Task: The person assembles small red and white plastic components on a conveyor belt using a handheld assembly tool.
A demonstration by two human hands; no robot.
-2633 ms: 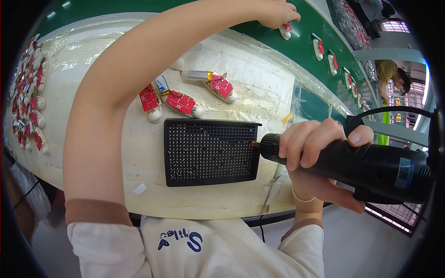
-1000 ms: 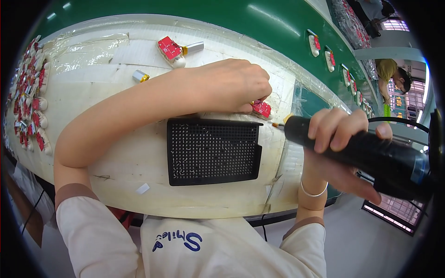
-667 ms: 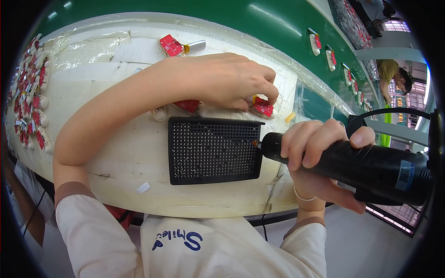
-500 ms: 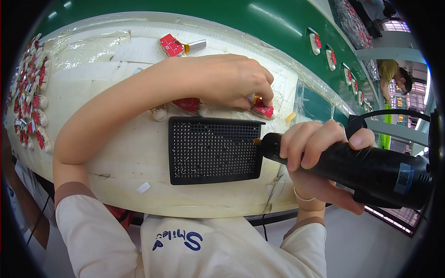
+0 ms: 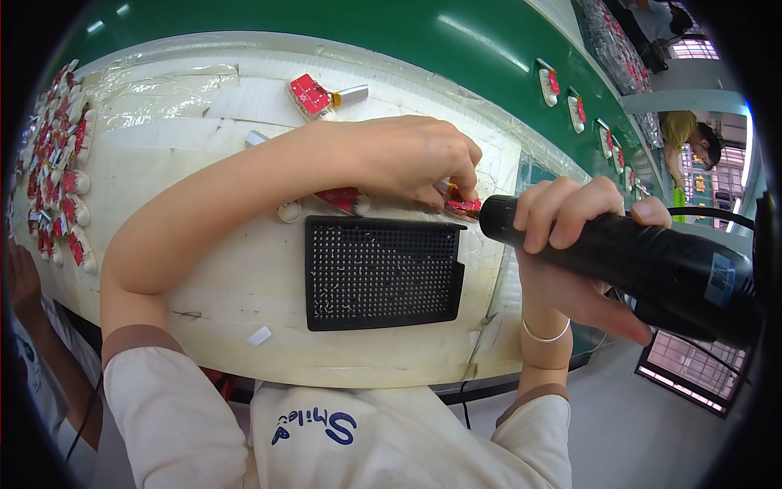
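My left hand (image 5: 432, 159) reaches across the bench with its fingers closed on a small red circuit board (image 5: 466, 209), pressed down just beyond the black tray's far right corner. In my right hand (image 5: 562, 232) is a black electric screwdriver (image 5: 627, 257), held level with its nose pointing left, right up against that board. The bit is too small to make out. The black perforated tray (image 5: 383, 323) lies in front of me, many of its holes filled with small screws. Partly under my left forearm sits another red board (image 5: 338, 197) with white rounded pieces by it.
Further back lies a red board with a silver cell (image 5: 312, 95). A dense pile of similar assemblies (image 5: 61, 179) covers the bench's left end. Several more stand on the green surface (image 5: 489, 49) at the right. A white scrap (image 5: 260, 336) lies near the front edge. A co-worker (image 5: 692, 143) is at far right.
My right hand has brought the screwdriver's nose up from the tray's right edge to the red board. The left hand stays on that board. The view has shifted slightly.
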